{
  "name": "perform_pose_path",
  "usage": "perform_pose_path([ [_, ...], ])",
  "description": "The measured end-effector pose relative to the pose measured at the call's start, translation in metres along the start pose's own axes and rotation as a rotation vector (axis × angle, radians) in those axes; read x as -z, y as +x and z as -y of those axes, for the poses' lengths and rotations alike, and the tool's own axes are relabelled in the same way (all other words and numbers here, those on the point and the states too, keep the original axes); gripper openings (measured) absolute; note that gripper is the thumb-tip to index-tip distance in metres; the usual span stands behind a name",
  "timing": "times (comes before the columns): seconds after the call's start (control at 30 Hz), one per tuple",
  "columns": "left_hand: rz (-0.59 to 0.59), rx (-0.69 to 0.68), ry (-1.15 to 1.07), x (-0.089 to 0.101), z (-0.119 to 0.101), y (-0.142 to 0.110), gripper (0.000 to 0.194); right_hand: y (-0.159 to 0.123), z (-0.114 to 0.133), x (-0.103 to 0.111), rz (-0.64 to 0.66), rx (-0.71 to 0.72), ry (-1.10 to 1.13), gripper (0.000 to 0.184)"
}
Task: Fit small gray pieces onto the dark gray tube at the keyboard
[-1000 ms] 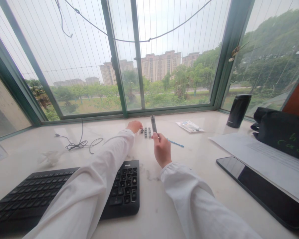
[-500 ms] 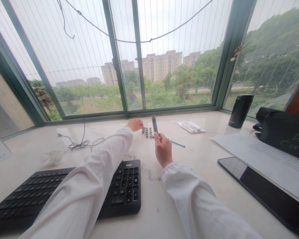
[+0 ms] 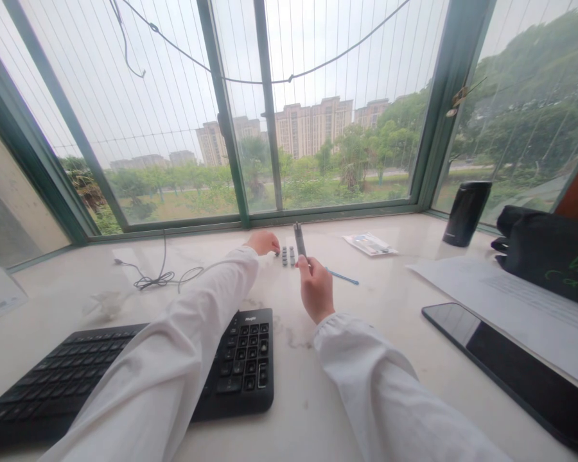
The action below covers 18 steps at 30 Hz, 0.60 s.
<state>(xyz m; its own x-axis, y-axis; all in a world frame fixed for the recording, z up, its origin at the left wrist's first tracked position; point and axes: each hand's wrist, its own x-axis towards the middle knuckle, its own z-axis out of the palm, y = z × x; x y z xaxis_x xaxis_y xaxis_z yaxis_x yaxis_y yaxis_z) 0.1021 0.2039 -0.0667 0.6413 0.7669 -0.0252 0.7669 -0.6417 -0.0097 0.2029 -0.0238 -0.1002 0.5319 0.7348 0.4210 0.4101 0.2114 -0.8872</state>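
My left hand reaches across the keyboard toward the window, its fingers closed together over a small dark piece at the tips, mostly hidden. Just right of those fingertips, several small grey pieces, perhaps keycaps, stand in two short columns on the white tabletop. My right hand is wrapped round a slim dark grey stick-like tool, held upright with its narrow end up. Square openings show among the keyboard's number keys. Beyond my right hand lies a thin blue stick.
A coiled grey cable and crumpled clear plastic lie left. At right are a flat white packet, a black cylinder, a black pouch, paper sheets and a phone. The window frame bounds the back.
My left fingertips have shifted slightly over the small piece left of the columns, which is now more covered. My right hand and its tool stay nearly still.
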Motion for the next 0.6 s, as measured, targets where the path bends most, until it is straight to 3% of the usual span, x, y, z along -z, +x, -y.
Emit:
perform_pose_path([
  [0.4, -0.024, -0.078, -0.076, 0.004, 0.008, -0.004, 0.027, 0.0, 0.001, 0.001, 0.004, 0.0, 0.002, 0.043],
  [0.6, 0.021, -0.159, -0.116, 0.004, 0.016, -0.008, 0.03, 0.0, 0.0, 0.0, 0.008, 0.01, 0.013, 0.044],
])
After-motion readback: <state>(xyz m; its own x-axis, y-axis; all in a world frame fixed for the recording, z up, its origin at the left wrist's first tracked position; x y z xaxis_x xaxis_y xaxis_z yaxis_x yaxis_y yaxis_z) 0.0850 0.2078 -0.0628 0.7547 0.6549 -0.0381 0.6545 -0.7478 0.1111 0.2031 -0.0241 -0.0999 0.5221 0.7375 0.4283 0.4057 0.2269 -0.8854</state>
